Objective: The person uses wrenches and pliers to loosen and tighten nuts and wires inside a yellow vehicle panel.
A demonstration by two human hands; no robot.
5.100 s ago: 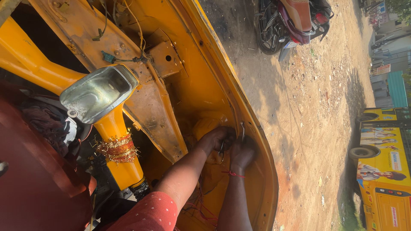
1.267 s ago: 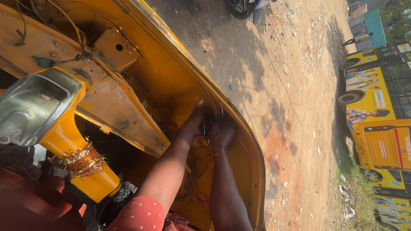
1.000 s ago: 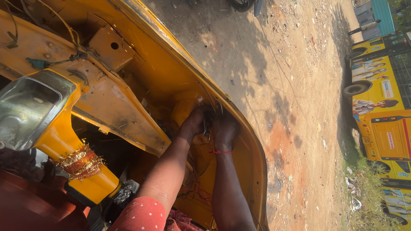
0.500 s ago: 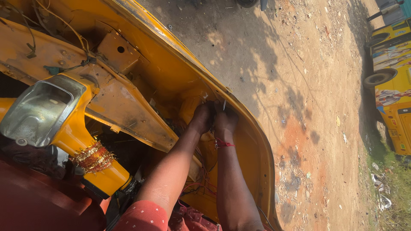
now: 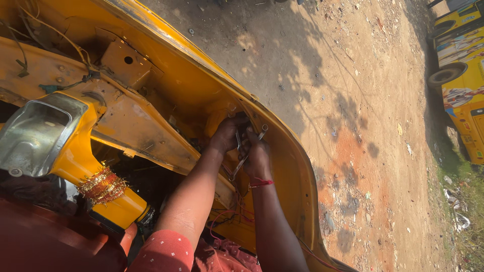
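Steel spanners in both my hands, deep in the nose of a yellow vehicle body.

Fingers of my right hand (image 5: pixel 258 160) are curled shut around a slim silver open-ended spanner (image 5: pixel 248 152), its head poking up past my knuckles beside the curved yellow metal rim (image 5: pixel 297 166) of the shell. Touching it, my left hand (image 5: pixel 228 135) is closed too, around what looks like a second thin steel tool, though shadow hides the exact grip. A red thread (image 5: pixel 261 183) circles my right wrist. Below the wrists, thin red wires (image 5: pixel 222 219) loop against the panel. Further left, a rusty yellow cross-brace (image 5: pixel 136 126) runs diagonally, then a dented chrome headlamp bowl (image 5: pixel 35 133) on a yellow post wrapped with a gold tinsel garland (image 5: pixel 102 185). Outside lies sunlit dirt ground (image 5: pixel 353 100).
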